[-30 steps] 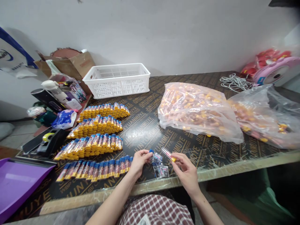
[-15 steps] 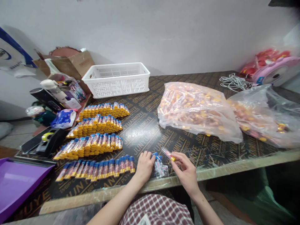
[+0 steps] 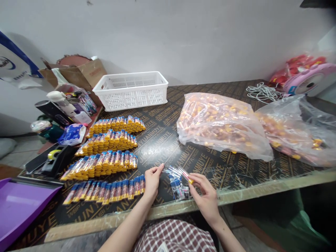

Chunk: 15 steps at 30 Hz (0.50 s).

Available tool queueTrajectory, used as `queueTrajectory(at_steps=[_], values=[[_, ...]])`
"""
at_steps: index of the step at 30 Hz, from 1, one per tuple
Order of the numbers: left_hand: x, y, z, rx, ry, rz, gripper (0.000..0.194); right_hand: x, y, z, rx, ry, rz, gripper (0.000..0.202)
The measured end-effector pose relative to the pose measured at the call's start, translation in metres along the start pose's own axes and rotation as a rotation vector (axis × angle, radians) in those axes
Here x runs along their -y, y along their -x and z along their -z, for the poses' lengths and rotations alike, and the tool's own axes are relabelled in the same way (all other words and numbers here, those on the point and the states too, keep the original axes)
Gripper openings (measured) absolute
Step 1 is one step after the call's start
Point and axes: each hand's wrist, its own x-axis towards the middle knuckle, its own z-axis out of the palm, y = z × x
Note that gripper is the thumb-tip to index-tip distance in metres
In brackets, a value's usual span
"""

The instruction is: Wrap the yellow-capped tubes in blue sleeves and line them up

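Note:
My right hand (image 3: 204, 193) holds a clear tube with a yellow end (image 3: 187, 176) between thumb and fingers. To its left, my left hand (image 3: 154, 177) pinches the end of a small clear wrapper (image 3: 172, 170), which stretches towards the tube. Under and between the hands lies a small pile of clear and blue packets (image 3: 179, 189). Left of my left hand, a row of blue-capped tubes with yellow ends (image 3: 118, 190) lies on the dark table (image 3: 160, 140). Several stacked rows of similar tubes (image 3: 105, 162) lie behind it.
A white basket (image 3: 133, 98) stands at the back. Plastic bags of yellow-ended pieces (image 3: 223, 122) (image 3: 296, 136) lie to the right, near a pink fan (image 3: 304, 82) and white cable (image 3: 262, 92). A tape dispenser (image 3: 57, 161) and purple dustpan (image 3: 23, 210) are on the left.
My left hand has moved left and up off the packet pile, and now pinches a clear wrapper. My right hand has shifted slightly left and down with the tube.

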Motion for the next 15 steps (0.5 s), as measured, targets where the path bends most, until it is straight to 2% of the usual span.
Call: queueTrajectory(at_steps=[5, 9, 12, 15], values=[[-0.005, 0.004, -0.003, 0.004, 0.122, 0.095, 0.043, 0.001, 0.001, -0.005, 0.022, 0.032, 0.015, 0.026], [-0.006, 0.006, -0.004, 0.054, 0.139, 0.076, 0.039, 0.003, 0.003, -0.01, 0.132, -0.053, -0.025, 0.026], [-0.01, 0.009, -0.006, 0.171, 0.206, 0.14, 0.035, 0.003, 0.004, -0.014, 0.214, -0.096, -0.047, 0.029], [-0.019, 0.015, -0.007, 0.295, 0.305, 0.271, 0.043, -0.001, 0.003, -0.017, 0.226, -0.08, -0.03, 0.032]])
